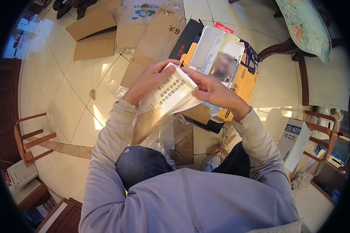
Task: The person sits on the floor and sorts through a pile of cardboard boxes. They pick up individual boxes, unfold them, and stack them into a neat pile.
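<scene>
Both my hands grip a cream and gold cardboard carton (165, 95) with dark print, tilted in front of my chest. My left hand (155, 79) closes round its upper left edge, thumb on the face. Fingers of my right hand (212, 89) pinch its upper right side. Just beyond and to the right lies a stack of flattened cartons: a white one (208, 46), a black one (184, 40) and yellow ones (243, 79). The carton's underside is hidden from me.
Brown cardboard sheets (93, 33) lie on the tiled floor (70, 89) at the far left. Crumpled clear plastic (155, 136) is by my knees. Wooden stools stand left (37, 138) and right (322, 136). A white box (293, 141) is at the right. A carved wooden chair (307, 31) stands far right.
</scene>
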Demonstrator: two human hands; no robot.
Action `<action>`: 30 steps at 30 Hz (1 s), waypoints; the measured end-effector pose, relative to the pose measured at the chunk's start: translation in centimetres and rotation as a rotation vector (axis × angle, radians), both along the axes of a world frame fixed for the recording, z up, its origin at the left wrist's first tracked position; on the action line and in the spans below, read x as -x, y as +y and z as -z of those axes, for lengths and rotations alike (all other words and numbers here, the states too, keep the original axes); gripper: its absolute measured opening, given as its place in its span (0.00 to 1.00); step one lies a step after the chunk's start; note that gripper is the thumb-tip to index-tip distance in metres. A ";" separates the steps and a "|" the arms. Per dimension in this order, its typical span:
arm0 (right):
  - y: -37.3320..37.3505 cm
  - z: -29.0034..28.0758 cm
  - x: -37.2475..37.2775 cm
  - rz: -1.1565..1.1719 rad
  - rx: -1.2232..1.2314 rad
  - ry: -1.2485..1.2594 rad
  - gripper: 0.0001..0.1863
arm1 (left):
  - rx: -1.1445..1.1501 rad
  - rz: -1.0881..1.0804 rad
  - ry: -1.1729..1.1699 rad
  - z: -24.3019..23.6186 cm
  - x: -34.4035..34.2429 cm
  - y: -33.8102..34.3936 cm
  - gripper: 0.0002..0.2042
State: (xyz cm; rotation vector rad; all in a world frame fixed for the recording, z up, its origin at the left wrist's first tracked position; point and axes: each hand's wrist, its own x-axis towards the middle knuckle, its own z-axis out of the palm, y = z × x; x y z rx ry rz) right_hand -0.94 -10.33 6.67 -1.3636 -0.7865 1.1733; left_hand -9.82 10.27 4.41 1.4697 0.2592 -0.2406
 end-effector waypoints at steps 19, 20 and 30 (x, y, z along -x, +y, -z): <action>1.4 2.9 0.6 0.502 0.038 -0.158 0.21 | -0.729 0.001 -0.247 -0.9 0.4 -2.7 0.59; 1.4 3.0 0.7 0.514 0.042 -0.237 0.20 | -0.809 0.020 -0.284 -1.4 0.4 -3.1 0.58; 1.0 1.2 -0.9 0.549 0.048 -0.210 0.19 | -0.973 -0.020 -0.505 -1.0 0.8 -2.1 0.49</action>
